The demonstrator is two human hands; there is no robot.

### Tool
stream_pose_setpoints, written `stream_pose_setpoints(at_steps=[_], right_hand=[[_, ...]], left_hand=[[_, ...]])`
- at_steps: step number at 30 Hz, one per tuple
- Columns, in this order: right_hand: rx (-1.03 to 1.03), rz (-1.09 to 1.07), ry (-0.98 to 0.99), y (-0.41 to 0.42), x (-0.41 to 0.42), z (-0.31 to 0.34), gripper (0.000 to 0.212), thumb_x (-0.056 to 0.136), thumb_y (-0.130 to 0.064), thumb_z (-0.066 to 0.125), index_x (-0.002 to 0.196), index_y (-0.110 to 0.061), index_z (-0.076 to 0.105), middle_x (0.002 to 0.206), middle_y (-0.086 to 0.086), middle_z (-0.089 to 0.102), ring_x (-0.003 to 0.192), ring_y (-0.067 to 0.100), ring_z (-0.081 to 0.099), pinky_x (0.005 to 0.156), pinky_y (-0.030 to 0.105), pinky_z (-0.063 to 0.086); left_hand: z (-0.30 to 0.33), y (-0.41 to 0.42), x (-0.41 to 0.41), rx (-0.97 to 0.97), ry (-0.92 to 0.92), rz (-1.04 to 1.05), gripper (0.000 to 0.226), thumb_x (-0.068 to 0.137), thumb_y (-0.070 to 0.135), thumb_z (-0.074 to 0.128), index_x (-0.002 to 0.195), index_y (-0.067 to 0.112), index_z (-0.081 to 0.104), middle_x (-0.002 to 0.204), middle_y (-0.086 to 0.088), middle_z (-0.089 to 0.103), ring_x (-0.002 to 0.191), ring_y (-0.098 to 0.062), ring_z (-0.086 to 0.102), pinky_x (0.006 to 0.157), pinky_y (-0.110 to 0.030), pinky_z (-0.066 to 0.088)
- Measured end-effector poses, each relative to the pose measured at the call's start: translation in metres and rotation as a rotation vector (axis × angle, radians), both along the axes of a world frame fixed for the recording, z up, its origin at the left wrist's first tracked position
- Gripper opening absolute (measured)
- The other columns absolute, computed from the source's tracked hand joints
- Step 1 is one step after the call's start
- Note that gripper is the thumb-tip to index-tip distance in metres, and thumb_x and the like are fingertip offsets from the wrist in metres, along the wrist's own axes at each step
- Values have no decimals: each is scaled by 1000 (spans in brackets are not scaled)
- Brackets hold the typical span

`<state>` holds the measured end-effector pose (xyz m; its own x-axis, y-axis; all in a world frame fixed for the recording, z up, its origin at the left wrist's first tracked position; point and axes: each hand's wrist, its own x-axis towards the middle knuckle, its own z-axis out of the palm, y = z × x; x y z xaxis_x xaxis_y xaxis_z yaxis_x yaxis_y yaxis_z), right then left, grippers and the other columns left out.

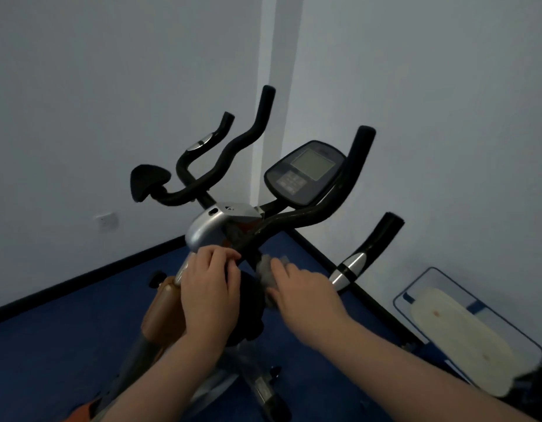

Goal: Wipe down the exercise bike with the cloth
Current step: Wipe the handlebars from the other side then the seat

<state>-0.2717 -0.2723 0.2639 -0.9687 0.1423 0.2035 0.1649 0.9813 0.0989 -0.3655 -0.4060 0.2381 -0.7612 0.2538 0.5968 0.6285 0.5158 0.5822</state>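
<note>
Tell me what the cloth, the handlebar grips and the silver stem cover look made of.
Cloth: fuzzy grey fabric, likely microfibre, though blurred. Handlebar grips: matte black, probably foam or rubber, no glare. Silver stem cover: smooth, glossy, highlights suggest painted plastic or metal.
</note>
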Motion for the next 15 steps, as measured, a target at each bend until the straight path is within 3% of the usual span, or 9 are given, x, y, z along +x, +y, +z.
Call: stream_pose_setpoints(at_steps=[2,4,6,8,11,13,15], right_hand=[[57,173,36,20,25,8,45,95,-46,40,120,-13,60,92,-1,63,77,17,59,65,30,43],[99,272,43,52,38,21,39,90,-48,45,102,-17,66,89,-2,62,85,18,60,82,33,46],[155,222,112,88,43,38,37,88,-44,45,94,-16,69,91,0,64,94,22,62,103,38,35],[110,73,242,102,41,45,36,91,-37,42,85,-14,69,86,1,64,95,22,63,112,41,27],[-137,-93,545,64,29,14,25,88,-28,52,71,-13,64,75,-2,58,88,19,58,109,47,32],[-178,-6,631,37,26,-16,16,83,-26,61,70,-15,62,73,-4,56,87,17,57,105,47,37],[-98,131,590,37,32,-23,16,82,-29,63,76,-15,67,76,-3,61,87,17,60,107,42,38]], left_hand=[[5,2,-1,-65,89,-50,13,88,16,55,97,23,61,99,6,54,88,-7,44,77,-21,25],[14,10,-3,-122,171,-118,14,86,20,56,99,23,61,101,6,55,89,-10,46,76,-22,23],[24,24,-3,-144,177,-197,19,82,14,63,100,21,62,101,5,57,89,-11,48,75,-24,28],[31,37,-2,-150,145,-262,22,79,11,65,99,20,62,101,5,57,88,-11,50,74,-25,31],[29,43,-3,-115,70,-293,18,80,14,64,95,23,63,98,11,57,77,-6,52,65,-25,39],[26,41,-5,-92,54,-315,13,82,18,59,92,26,63,95,15,57,65,-3,47,54,-19,37],[24,39,-6,-120,71,-343,14,82,19,58,91,28,63,94,17,59,57,-3,42,50,-14,30]])
